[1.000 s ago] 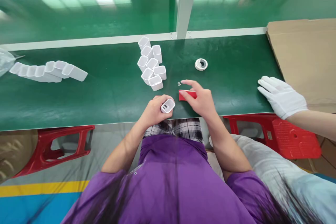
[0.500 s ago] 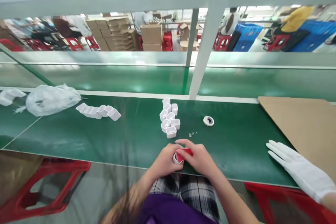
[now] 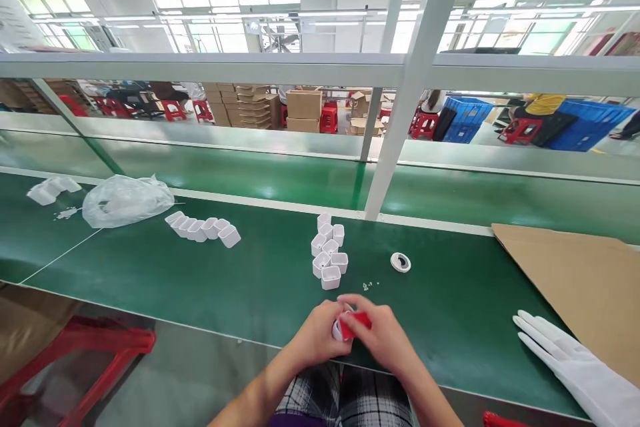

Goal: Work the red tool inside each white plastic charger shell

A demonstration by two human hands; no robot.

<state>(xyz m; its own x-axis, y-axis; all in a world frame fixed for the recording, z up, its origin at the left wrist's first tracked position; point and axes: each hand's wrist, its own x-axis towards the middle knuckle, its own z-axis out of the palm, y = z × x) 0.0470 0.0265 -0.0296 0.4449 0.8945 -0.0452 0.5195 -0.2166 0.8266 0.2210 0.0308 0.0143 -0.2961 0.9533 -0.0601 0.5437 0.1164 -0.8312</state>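
Close to the table's front edge, my left hand (image 3: 319,332) is closed around a small white plastic cup (image 3: 337,330), mostly covered by the fingers. My right hand (image 3: 384,337) pinches a flat red piece (image 3: 357,325) against the mouth of that cup; its exact kind is unclear. Just beyond the hands stands a cluster of small white open cups (image 3: 331,277). Tiny white bits (image 3: 369,285) lie to the right of them, with a white ring (image 3: 401,262) showing a dark centre farther right.
On the green table lie a leaning row of white cups (image 3: 197,230), a clear plastic bag (image 3: 127,202) and a cardboard sheet (image 3: 575,280). Another person's white-gloved hand (image 3: 570,357) rests at right. A metal post (image 3: 393,140) rises behind; a red stool (image 3: 105,347) stands left.
The head view has tilted upward, so everything on the table appears lower. Both hands keep hold of the white cup and the red piece, with little visible shift between them.
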